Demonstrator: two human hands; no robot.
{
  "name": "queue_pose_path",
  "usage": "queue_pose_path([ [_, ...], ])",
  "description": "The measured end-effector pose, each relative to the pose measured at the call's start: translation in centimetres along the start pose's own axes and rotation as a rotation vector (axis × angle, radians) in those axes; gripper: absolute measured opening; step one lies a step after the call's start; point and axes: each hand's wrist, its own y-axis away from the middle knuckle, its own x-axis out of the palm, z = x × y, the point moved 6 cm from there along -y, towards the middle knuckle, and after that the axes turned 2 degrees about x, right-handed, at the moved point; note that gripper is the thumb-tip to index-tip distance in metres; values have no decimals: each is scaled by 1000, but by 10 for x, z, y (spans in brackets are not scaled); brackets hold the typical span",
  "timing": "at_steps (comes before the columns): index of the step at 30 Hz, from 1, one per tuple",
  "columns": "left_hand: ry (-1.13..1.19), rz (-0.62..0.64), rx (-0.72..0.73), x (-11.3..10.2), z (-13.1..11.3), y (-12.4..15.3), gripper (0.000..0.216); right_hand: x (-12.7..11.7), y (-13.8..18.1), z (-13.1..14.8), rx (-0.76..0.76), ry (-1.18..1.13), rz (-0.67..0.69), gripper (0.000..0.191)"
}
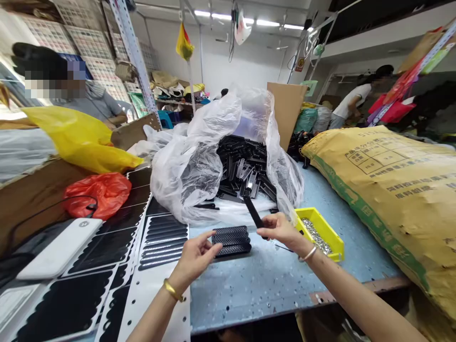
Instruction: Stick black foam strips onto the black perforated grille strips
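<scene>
My left hand (195, 255) pinches the left end of a small stack of black ribbed plastic strips (231, 241) resting on the blue table (263, 285). My right hand (281, 229) is closed round one long black strip (253, 213), held tilted just above the table to the right of the stack. Behind both hands a clear plastic bag (192, 161) lies open, full of several more black strips (245, 166). A yellow tray (333, 235) of small metal parts sits right beside my right wrist.
Sheets of black stickers (107, 247) cover the left of the table, with a white power bank (60, 247) and a red bag (98, 192) on them. A big yellow sack (395, 190) fills the right. A yellow bag (80, 137) and other people are farther back.
</scene>
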Motion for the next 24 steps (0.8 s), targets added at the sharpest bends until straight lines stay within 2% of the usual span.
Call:
queue_pose_path([
  [3, 291, 158, -161, 23, -1, 16, 52, 32, 33, 1, -126, 418, -62, 27],
  [5, 373, 260, -204, 35, 4, 27, 45, 56, 53, -1, -240, 649, -53, 26],
  [8, 352, 313, -174, 38, 19, 36, 35, 80, 68, -17, -240, 709, 55, 30],
  [10, 215, 293, -77, 33, 27, 38, 27, 84, 68, -30, -160, 659, 90, 27],
  [12, -77, 241, 47, 26, 31, 38, 18, 85, 66, -38, -119, 619, 104, 21],
  [14, -422, 204, 122, 22, 36, 39, 13, 86, 64, -40, -133, 603, 117, 16],
  [16, -670, 196, 147, 21, 40, 38, 12, 86, 61, -40, -175, 593, 102, 13],
  [20, -867, 139, 145, 21, 46, 30, 16, 79, 48, -40, -270, 598, -52, 7],
  [24, -858, 58, 138, 17, 49, 22, 11, 70, 37, -43, -340, 520, -151, 14],
])
